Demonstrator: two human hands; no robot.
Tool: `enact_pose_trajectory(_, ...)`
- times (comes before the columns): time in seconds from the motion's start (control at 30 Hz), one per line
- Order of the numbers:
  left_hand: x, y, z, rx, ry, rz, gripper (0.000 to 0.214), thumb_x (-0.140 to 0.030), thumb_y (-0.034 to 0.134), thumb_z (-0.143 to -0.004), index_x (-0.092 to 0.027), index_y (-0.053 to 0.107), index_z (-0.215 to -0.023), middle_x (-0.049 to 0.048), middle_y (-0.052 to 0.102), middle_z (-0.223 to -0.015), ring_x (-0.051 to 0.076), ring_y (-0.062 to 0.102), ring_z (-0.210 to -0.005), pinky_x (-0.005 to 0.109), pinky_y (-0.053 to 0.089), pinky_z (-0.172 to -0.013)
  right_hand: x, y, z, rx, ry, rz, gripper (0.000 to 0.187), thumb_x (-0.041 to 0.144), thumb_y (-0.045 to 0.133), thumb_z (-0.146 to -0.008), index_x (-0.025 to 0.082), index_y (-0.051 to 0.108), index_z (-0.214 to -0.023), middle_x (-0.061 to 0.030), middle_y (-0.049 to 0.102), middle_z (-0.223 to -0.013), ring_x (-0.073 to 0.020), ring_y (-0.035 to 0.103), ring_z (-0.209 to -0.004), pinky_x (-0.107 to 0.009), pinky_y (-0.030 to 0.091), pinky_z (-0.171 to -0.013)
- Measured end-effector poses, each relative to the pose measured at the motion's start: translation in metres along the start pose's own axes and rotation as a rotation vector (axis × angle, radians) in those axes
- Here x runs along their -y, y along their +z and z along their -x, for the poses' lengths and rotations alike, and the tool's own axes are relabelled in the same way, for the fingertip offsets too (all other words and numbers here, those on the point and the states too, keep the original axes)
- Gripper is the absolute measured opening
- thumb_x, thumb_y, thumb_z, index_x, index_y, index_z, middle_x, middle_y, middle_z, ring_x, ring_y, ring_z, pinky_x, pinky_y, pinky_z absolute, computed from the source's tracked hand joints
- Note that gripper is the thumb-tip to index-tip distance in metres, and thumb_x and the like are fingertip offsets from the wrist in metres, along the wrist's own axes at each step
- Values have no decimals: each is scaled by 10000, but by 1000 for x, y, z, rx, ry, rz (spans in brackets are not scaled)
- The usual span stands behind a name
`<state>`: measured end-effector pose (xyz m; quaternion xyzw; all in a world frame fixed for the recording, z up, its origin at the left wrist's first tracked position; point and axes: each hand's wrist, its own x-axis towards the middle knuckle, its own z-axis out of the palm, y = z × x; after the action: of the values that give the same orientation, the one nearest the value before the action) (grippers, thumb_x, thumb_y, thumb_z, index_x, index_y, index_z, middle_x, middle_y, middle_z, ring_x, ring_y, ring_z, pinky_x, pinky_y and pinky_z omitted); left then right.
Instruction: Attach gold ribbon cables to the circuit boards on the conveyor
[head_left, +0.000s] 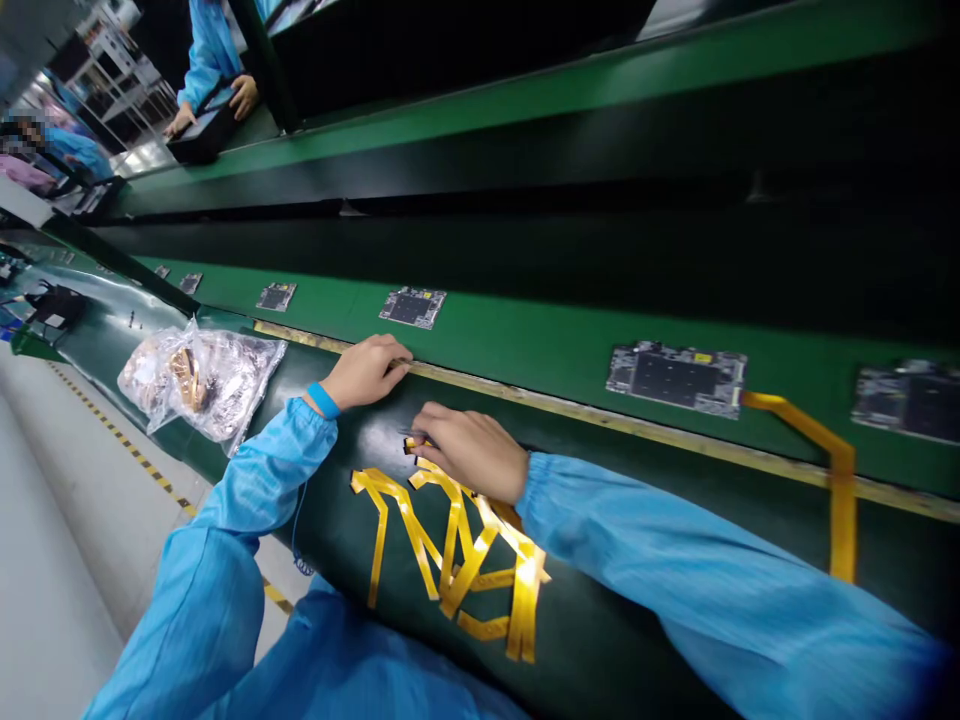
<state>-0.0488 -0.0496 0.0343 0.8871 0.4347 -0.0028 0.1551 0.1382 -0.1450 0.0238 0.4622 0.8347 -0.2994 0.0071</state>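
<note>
My left hand (pixel 367 370) rests with curled fingers on the yellow strip edging the green conveyor belt (pixel 525 345); nothing shows in it. My right hand (pixel 469 450) lies palm down on the dark green bench, its fingertips pinching the end of one of several yellow flex strips (pixel 457 550) spread out below it. Both arms wear blue sleeves, and a blue band circles my left wrist. Circuit boards ride on the belt: one (pixel 412 306) just beyond my left hand, a larger one (pixel 676 378) further right with a yellow strip (pixel 836 470) hanging from it.
A clear plastic bag (pixel 202 375) with brownish parts lies on the bench to the left. More boards (pixel 276 296) sit along the belt. Far up left, another person's hands (pixel 244 95) work on a dark tray. Grey floor with hazard tape runs at the left.
</note>
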Motion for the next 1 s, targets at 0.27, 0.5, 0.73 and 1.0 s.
enact_pose_trajectory(0.27,5,5,4,-12,7,142,203,-187,590,-985,-172,753,-1105,75,756,-1082,205,710,-1028,326,552,-949,-17,6,2,-142,-70,-377,154,319,626,-982,226,672,-868,-40,756,-881,-212,688,-813,-307,438,-696)
enact_pose_trajectory(0.5,12,2,-7,-57,31,280,165,-197,597,-973,-177,759,-997,49,737,-995,157,693,-866,286,553,-846,-29,-4,-5,-359,-6,-739,364,555,599,-938,218,708,-851,-44,747,-807,-209,661,-743,-315,511,-671)
enact_pose_trajectory(0.73,6,4,-69,-117,-134,106,90,-189,649,-929,-166,731,-900,79,718,-1006,217,688,-974,331,537,-908,-77,-33,-18,-612,215,-761,464,664,664,-855,209,754,-854,-59,761,-836,-230,700,-789,-320,555,-696)
enact_pose_trajectory(1.0,-33,9,-115,33,-180,-83,152,-257,637,-923,-169,752,-970,135,725,-1091,306,714,-1039,393,567,-895,-139,-35,-22,-711,402,-731,342,523,756,-789,189,803,-847,-82,807,-865,-253,729,-797,-349,575,-708)
